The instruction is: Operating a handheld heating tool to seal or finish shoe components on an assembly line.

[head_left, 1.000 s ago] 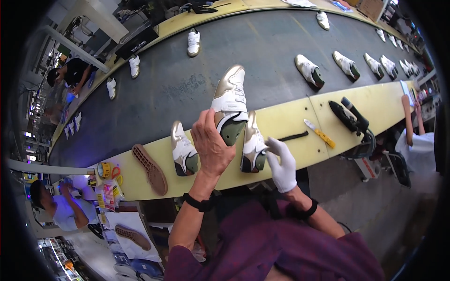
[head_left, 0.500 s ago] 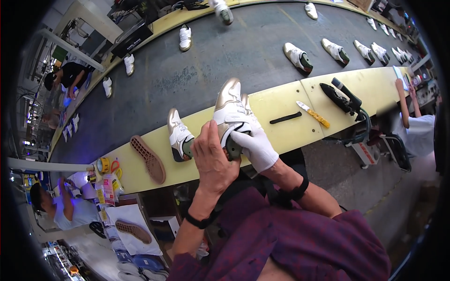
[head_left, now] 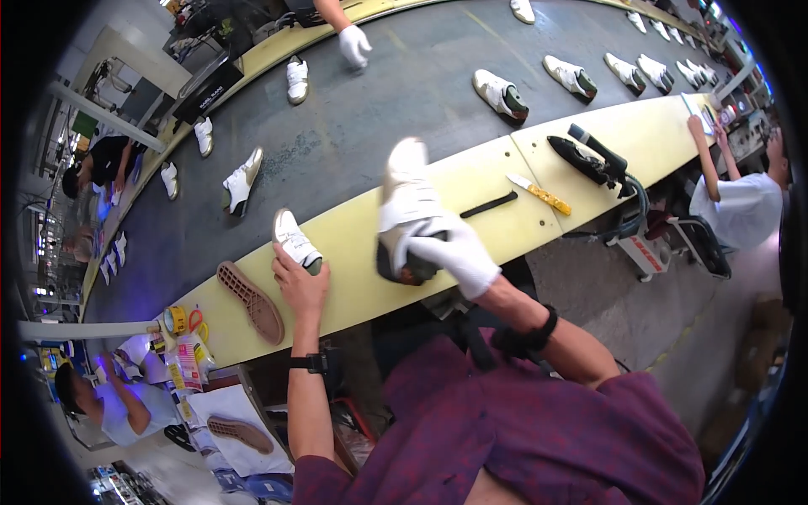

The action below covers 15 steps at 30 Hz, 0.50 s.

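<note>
My gloved right hand (head_left: 454,252) grips a white shoe (head_left: 404,206), lifted just over the yellow bench (head_left: 353,290). My bare left hand (head_left: 299,286) is closing on a second white shoe (head_left: 295,240) standing on the bench edge; whether it grips fully I cannot tell. I judge I am swapping shoes, so next the left must secure its shoe. Left of that hand lies one brown sole (head_left: 251,301); right of my gloved hand, one yellow-handled knife (head_left: 539,194) and one black stick (head_left: 488,204).
</note>
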Each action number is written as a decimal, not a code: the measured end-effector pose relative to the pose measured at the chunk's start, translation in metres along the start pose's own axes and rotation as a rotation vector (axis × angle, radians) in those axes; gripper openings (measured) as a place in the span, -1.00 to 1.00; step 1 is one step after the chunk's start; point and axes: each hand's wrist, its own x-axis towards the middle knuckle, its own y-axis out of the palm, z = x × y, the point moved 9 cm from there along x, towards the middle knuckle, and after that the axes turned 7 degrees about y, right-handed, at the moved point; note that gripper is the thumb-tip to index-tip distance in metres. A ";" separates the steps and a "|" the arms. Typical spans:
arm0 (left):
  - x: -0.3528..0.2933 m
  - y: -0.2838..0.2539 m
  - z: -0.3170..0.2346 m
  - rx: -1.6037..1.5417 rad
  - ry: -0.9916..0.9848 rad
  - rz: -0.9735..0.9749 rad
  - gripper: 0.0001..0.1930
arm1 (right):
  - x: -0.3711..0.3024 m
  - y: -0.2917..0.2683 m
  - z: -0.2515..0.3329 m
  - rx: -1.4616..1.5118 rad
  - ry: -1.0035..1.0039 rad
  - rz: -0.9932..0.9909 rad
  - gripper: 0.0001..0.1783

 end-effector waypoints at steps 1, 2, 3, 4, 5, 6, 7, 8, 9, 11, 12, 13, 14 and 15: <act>0.000 -0.003 0.011 -0.100 -0.025 -0.002 0.09 | 0.004 0.023 0.011 -0.049 -0.073 -0.024 -0.68; 0.008 -0.010 0.027 -0.095 -0.014 0.002 0.09 | 0.023 0.044 -0.019 -0.200 -0.020 0.037 -0.64; 0.010 -0.009 0.065 -0.552 -0.147 0.081 0.06 | 0.036 0.073 -0.017 -0.387 -0.081 0.109 -0.65; 0.002 0.002 0.085 -1.011 -0.284 0.165 0.02 | 0.043 0.095 -0.034 -0.606 0.106 0.094 -0.65; -0.009 0.002 0.076 -1.008 -0.279 0.185 0.02 | 0.041 0.103 -0.034 -0.851 0.170 -0.054 -0.62; -0.020 -0.018 0.062 -0.975 -0.322 0.018 -0.02 | 0.052 0.119 -0.060 -1.080 0.024 -0.079 -0.60; -0.034 -0.041 0.053 -0.935 -0.368 -0.156 -0.05 | 0.063 0.131 -0.092 -1.159 0.004 -0.060 -0.58; -0.049 -0.056 0.049 -0.923 -0.371 -0.158 -0.05 | 0.066 0.150 -0.111 -1.237 -0.029 -0.013 -0.56; -0.059 -0.064 0.045 -1.014 -0.391 -0.170 -0.07 | 0.063 0.156 -0.115 -1.237 -0.029 -0.008 -0.56; -0.073 -0.073 0.033 -1.147 -0.415 -0.173 -0.11 | 0.057 0.158 -0.122 -1.227 0.068 0.102 -0.53; -0.076 -0.076 0.028 -1.153 -0.416 -0.173 -0.11 | 0.050 0.148 -0.108 -1.232 0.067 0.100 -0.53; -0.076 -0.079 0.019 -1.133 -0.355 -0.173 -0.11 | 0.034 0.131 -0.071 -1.120 -0.075 0.060 -0.53; -0.076 -0.081 0.002 -1.117 -0.289 -0.165 -0.12 | 0.019 0.108 -0.040 -1.009 -0.213 0.012 -0.52; -0.076 -0.084 -0.021 -1.141 -0.267 -0.169 -0.11 | 0.003 0.072 -0.013 -0.945 -0.356 -0.215 -0.51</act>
